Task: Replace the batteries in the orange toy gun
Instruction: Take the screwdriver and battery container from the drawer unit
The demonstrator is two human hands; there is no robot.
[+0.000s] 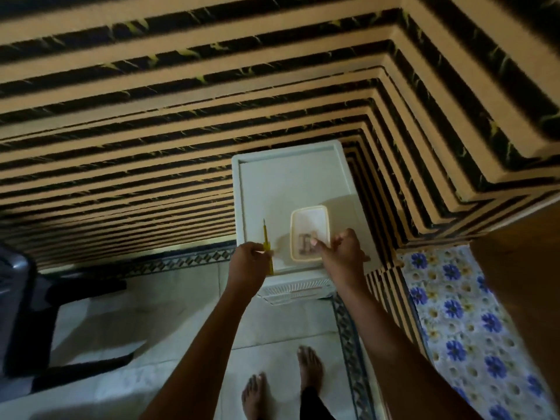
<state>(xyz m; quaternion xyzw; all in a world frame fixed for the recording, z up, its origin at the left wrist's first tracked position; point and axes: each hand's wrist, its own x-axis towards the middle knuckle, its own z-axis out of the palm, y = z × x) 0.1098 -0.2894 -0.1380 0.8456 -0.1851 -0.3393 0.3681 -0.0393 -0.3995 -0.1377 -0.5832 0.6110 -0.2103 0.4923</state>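
Note:
My left hand (250, 256) grips a yellow screwdriver (267, 245), its tip pointing away from me over a white plastic stool top (272, 189). A small clear plastic tub (309, 233) stands on the stool with dark batteries (305, 240) lying inside. My right hand (342, 248) hovers at the tub's right near corner, fingers curled and thumb stretched toward the tub; whether it holds anything is hidden. No orange toy gun is in view.
Striped tan and black walls (181, 131) close in behind and to the right of the stool. A flowered blue cloth (460, 313) lies at the right. A dark chair (21, 304) stands at the left. My bare feet (309, 368) are on the pale tiled floor.

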